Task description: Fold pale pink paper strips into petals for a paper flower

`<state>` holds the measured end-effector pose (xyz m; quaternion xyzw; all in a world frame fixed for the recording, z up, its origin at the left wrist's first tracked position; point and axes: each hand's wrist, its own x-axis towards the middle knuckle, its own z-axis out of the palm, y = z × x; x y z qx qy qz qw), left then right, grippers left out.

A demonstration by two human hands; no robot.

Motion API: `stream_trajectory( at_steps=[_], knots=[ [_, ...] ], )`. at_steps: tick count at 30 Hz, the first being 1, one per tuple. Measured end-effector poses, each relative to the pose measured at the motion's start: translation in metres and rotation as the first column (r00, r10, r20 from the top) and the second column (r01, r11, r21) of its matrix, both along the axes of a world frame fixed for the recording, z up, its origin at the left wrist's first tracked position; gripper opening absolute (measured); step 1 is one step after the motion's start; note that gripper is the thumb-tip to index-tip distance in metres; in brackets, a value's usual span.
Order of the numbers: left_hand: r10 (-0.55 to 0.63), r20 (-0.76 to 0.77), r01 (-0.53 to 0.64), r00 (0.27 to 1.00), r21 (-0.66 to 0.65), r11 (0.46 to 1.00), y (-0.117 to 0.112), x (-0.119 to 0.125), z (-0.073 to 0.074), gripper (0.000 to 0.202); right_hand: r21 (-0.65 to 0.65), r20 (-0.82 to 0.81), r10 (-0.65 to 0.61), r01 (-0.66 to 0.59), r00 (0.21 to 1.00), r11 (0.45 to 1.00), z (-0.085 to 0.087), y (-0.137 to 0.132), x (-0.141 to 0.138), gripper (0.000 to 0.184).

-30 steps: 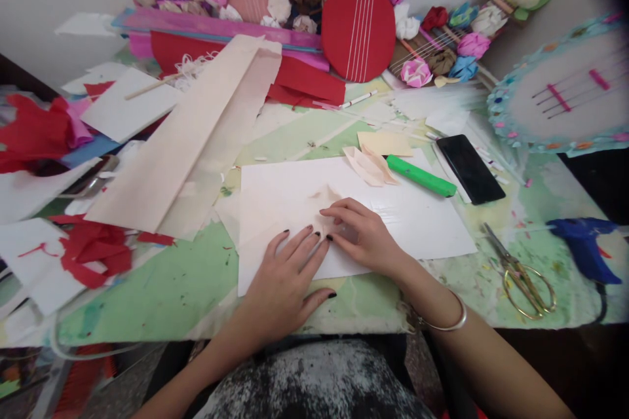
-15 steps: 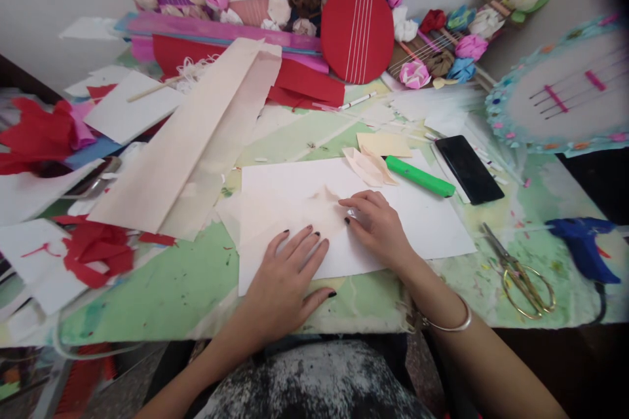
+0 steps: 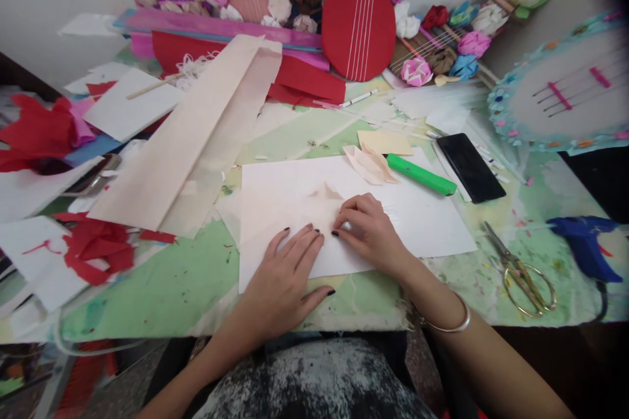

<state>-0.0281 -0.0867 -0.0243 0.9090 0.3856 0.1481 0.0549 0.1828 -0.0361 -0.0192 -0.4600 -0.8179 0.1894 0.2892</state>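
A white sheet (image 3: 422,216) lies on the green table in front of me, with a thin cream crepe piece (image 3: 314,206) on it. My left hand (image 3: 285,278) rests flat on the cream piece, fingers spread. My right hand (image 3: 368,229) is just right of it, fingers curled and pressed down on the cream paper's edge. A folded cream scrap (image 3: 369,165) and a green marker (image 3: 420,175) lie beyond my right hand.
A black phone (image 3: 469,167), gold scissors (image 3: 521,272) and a blue glue gun (image 3: 584,245) sit to the right. A long cream crepe roll (image 3: 196,131) and red paper scraps (image 3: 95,249) lie left. Paper guitars and flowers (image 3: 358,19) stand at the back.
My right hand slid right along the cream paper, then came back left toward my left hand with its fingers curled. The left hand stayed flat in place.
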Motion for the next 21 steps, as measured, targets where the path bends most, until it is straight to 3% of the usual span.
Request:
stream_trajectory(
  at_steps=[7,21],
  knots=[
    [-0.017,0.002,0.017,1.0,0.002,1.0,0.0002,-0.0011,-0.001,0.06,0.108,-0.004,0.086,-0.085,0.996,0.99,-0.0026,-0.0013,-0.0014,0.016],
    [-0.032,0.001,0.032,1.0,0.004,0.999,-0.0002,-0.0021,-0.0017,0.057,0.138,-0.021,0.118,-0.114,0.993,0.984,-0.0016,-0.0019,-0.0027,0.016]
  ],
)
